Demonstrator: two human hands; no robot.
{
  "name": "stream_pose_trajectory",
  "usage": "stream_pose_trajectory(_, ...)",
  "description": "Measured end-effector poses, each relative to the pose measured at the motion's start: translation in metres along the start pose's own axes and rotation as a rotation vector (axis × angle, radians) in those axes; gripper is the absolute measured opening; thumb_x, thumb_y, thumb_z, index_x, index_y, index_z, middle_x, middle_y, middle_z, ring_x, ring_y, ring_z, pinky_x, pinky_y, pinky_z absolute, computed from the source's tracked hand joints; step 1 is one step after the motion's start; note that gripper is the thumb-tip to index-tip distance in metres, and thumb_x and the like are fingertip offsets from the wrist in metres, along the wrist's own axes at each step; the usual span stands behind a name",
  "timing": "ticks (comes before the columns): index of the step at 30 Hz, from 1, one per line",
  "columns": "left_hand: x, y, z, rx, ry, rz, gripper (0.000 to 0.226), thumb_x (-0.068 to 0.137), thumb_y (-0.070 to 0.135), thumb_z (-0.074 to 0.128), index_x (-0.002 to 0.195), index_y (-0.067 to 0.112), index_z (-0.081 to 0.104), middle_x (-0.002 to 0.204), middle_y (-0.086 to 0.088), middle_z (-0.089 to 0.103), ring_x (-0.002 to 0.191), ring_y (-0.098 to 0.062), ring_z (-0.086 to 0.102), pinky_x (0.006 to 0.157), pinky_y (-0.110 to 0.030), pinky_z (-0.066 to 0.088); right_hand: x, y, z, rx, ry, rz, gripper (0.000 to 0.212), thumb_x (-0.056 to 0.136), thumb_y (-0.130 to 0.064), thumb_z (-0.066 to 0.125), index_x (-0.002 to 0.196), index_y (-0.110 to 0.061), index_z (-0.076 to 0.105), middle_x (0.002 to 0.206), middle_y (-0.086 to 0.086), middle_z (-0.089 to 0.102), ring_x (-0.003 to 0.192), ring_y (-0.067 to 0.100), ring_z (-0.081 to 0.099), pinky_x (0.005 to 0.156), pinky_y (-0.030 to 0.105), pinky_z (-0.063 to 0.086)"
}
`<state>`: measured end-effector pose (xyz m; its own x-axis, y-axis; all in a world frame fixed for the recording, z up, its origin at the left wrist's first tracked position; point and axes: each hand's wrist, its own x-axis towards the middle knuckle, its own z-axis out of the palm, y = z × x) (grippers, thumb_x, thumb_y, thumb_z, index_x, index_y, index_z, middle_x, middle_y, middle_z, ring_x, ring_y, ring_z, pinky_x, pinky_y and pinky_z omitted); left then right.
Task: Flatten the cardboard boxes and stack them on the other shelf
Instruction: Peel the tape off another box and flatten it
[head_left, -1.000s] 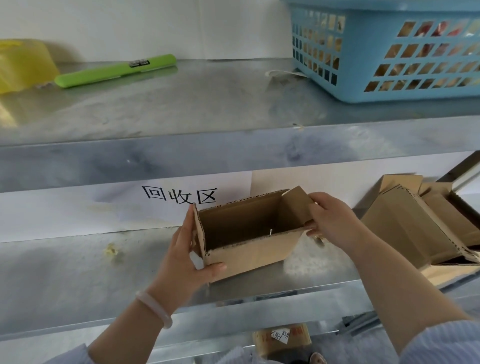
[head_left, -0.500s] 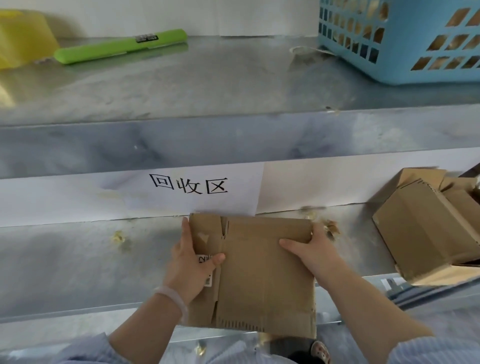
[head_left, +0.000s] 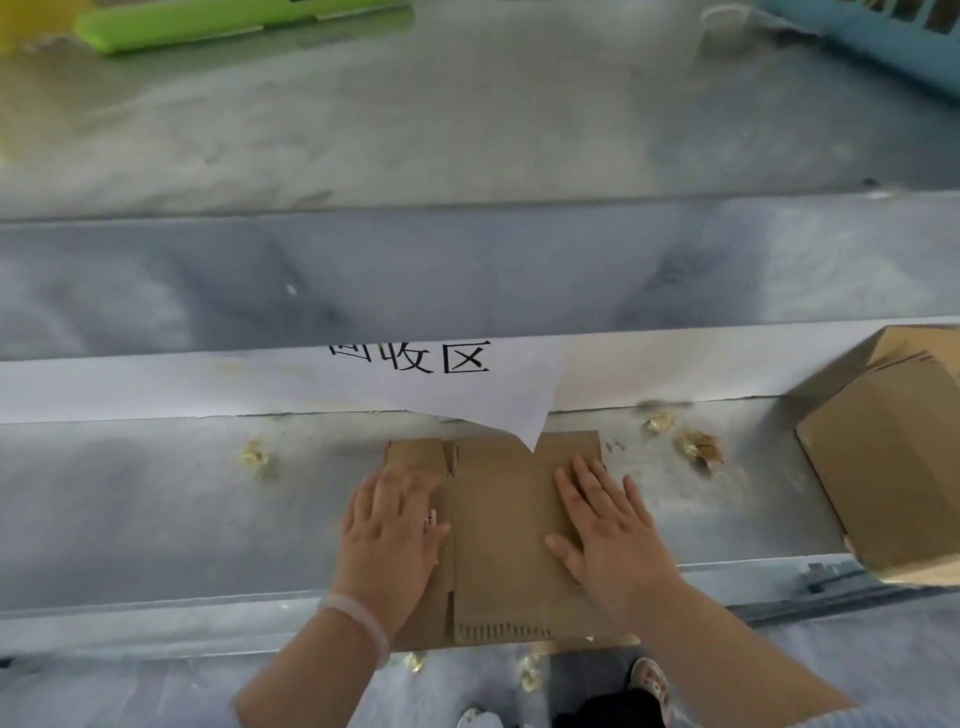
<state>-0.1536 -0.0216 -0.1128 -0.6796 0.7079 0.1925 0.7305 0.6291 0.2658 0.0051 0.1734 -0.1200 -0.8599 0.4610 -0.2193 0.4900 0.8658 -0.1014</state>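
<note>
flat brown cardboard box (head_left: 498, 535) on grey metal shelf (head_left: 182, 519), overhanging its front edge | left hand (head_left: 387, 540), right hand (head_left: 613, 545) pressing with straight, released fingers | long axis front-to-back, directly under both palms

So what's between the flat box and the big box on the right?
Head view: just metal shelf with a few yellowish scraps between the flat box and the big box.
</note>
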Motion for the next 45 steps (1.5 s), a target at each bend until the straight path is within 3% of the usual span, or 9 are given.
stream_pose_trajectory(2, -0.004, -0.005, 0.003, -0.002, -0.003, 0.129, 0.032, 0.087, 0.034, 0.055, 0.115, 0.021, 0.065, 0.123, 0.002, 0.058, 0.113, -0.022, 0.054, 0.09, -0.043, 0.052, 0.0, -0.002, 0.003, -0.02, 0.02, -0.053, 0.066, 0.092, -0.058, 0.004, 0.152, -0.035, -0.009, 0.161, -0.003, -0.015, 0.146, 0.012, -0.018, 0.115, 0.033, -0.02)
stream_pose_trajectory(4, -0.005, -0.006, 0.004, 0.006, -0.119, 0.119, 0.048, 0.091, 0.038, 0.037, 0.124, 0.016, 0.063, 0.13, 0.001, 0.059, 0.114, -0.022, 0.058, 0.092, -0.04, 0.052, -0.002, -0.005, 0.005, -0.021, 0.031, -0.081, 0.065, 0.09, -0.056, -0.003, 0.152, -0.037, -0.004, 0.162, -0.002, -0.013, 0.147, 0.013, -0.016, 0.116, 0.031, -0.019)
stream_pose_trajectory(9, -0.009, -0.007, 0.013, 0.107, -0.254, 0.142, 0.082, 0.089, 0.069, 0.029, 0.146, 0.011, 0.036, 0.154, -0.008, 0.031, 0.14, -0.026, 0.032, 0.112, -0.041, 0.019, -0.003, -0.007, 0.006, 0.009, 0.097, -0.087, 0.069, 0.091, -0.058, 0.025, 0.153, -0.026, 0.025, 0.16, 0.009, 0.014, 0.148, 0.024, 0.015, 0.118, 0.039, 0.003)
stream_pose_trajectory(16, -0.005, -0.014, 0.024, 0.083, -0.326, 0.089, 0.096, 0.072, 0.088, 0.002, 0.149, 0.032, -0.01, 0.155, 0.008, -0.021, 0.142, -0.007, -0.021, 0.117, -0.033, -0.014, 0.001, -0.002, 0.013, -0.021, 0.038, -0.071, 0.081, 0.079, -0.082, 0.005, 0.145, -0.041, -0.021, 0.154, -0.005, -0.027, 0.138, 0.008, -0.032, 0.114, 0.031, -0.022)
stream_pose_trajectory(22, -0.011, -0.013, 0.014, -0.065, -0.284, -0.067, 0.09, 0.075, 0.082, 0.034, 0.151, 0.039, 0.01, 0.159, 0.008, -0.01, 0.147, -0.016, -0.008, 0.119, -0.035, -0.005, -0.002, 0.014, 0.003, 0.101, -0.046, -0.022, 0.097, 0.07, -0.087, 0.016, 0.149, -0.041, -0.016, 0.156, -0.012, -0.03, 0.134, 0.0, -0.037, 0.11, 0.025, -0.022)
stream_pose_trajectory(28, -0.052, -0.002, 0.008, -0.049, -0.254, -0.334, 0.082, 0.079, 0.079, 0.034, 0.139, 0.057, -0.017, 0.16, -0.005, 0.005, 0.147, -0.026, -0.003, 0.118, -0.044, -0.002, -0.018, 0.017, 0.008, 0.113, -0.037, 0.188, 0.107, 0.068, -0.09, 0.017, 0.15, -0.032, -0.019, 0.161, 0.004, -0.017, 0.146, 0.022, -0.021, 0.115, 0.041, -0.019)
stream_pose_trajectory(36, -0.081, 0.012, -0.016, -0.508, -0.104, -0.426, 0.092, 0.08, 0.033, 0.074, 0.135, 0.068, 0.008, 0.151, 0.013, 0.004, 0.139, -0.014, 0.02, 0.117, -0.038, 0.025, -0.038, -0.011, 0.005, 0.434, 0.017, 0.127, 0.091, 0.076, -0.063, 0.063, 0.15, -0.043, 0.014, 0.157, -0.011, -0.005, 0.143, 0.015, 0.001, 0.119, 0.039, 0.005)
stream_pose_trajectory(41, -0.126, -0.004, -0.037, -0.517, 0.026, -0.515, 0.092, 0.078, 0.034, 0.075, 0.146, 0.047, 0.015, 0.145, 0.028, -0.002, 0.138, -0.004, 0.02, 0.114, -0.025, 0.023, -0.049, -0.045, 0.004, 0.543, 0.065, -0.006, 0.086, 0.073, -0.056, 0.071, 0.147, -0.043, 0.028, 0.155, -0.015, 0.008, 0.138, 0.01, 0.009, 0.119, 0.041, 0.018)
stream_pose_trajectory(45, -0.166, -0.033, -0.065, -0.357, 0.068, -0.616, 0.09, 0.078, 0.049, 0.069, 0.149, 0.042, 0.014, 0.149, 0.021, -0.011, 0.139, -0.011, 0.018, 0.115, -0.028, 0.022, -0.059, -0.096, -0.003, 0.578, 0.044, -0.144, 0.085, 0.072, -0.055, 0.073, 0.146, -0.044, 0.03, 0.154, -0.019, 0.006, 0.141, 0.011, 0.01, 0.116, 0.039, 0.024)
